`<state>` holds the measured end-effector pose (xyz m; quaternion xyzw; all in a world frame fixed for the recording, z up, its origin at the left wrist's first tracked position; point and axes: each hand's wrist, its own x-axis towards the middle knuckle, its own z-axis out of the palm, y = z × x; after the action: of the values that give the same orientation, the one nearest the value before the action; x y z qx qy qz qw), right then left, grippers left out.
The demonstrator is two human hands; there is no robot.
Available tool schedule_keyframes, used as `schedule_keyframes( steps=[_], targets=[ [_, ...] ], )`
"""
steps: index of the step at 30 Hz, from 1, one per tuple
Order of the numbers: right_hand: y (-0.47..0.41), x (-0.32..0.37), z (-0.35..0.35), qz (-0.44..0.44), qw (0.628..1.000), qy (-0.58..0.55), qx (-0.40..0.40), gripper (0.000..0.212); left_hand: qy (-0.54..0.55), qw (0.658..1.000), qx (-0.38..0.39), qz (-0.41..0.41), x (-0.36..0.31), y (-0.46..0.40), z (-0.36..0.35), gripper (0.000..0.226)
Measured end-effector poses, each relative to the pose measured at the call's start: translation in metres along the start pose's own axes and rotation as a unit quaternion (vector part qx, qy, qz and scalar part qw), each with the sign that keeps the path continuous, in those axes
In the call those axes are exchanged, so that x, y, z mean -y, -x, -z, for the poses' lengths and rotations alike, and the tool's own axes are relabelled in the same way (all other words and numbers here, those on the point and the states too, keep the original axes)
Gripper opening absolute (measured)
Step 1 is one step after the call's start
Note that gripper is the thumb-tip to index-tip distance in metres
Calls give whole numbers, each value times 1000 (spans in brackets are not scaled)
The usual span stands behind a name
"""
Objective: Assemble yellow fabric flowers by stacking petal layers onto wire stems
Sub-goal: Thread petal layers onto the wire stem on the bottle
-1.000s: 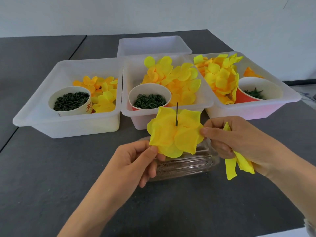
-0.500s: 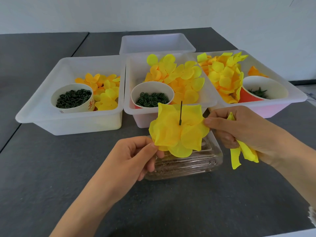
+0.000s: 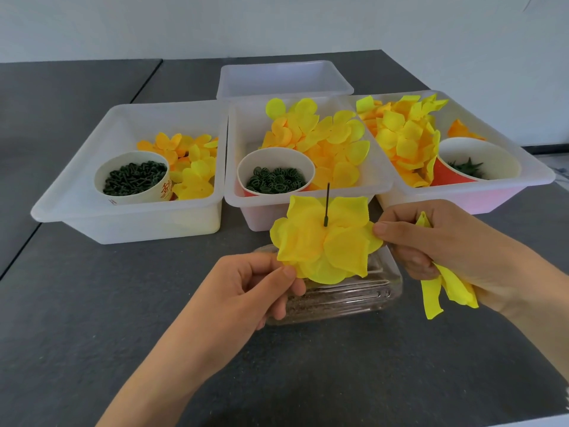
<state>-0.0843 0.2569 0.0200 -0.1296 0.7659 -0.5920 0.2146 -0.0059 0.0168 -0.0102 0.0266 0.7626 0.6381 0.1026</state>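
Left hand (image 3: 246, 291) and right hand (image 3: 437, 241) pinching flower (image 3: 323, 241); 3 petal-filled bins (image 3: 123, 223) behind.

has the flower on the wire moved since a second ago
Yes, slightly. The flower has gone up and away from the person: earlier it sat below the middle tub; now its top petals overlap that tub's front wall.

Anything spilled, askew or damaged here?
Nothing stands out. The petal layers sit threaded on the wire stem, held by the left hand and right hand; spare petals hang from the right palm. Bins hold their contents.
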Motion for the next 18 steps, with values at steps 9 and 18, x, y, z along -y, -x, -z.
schedule_keyframes(
  steps=[9,18],
  targets=[
    [3,0,-2,3,1000,13,-8,29,-19,1000,-7,18,-3,-2,1,31],
    [6,15,29,-10,994,-56,-91,37,-113,983,-143,-38,-12,5,49,32]
  ],
)
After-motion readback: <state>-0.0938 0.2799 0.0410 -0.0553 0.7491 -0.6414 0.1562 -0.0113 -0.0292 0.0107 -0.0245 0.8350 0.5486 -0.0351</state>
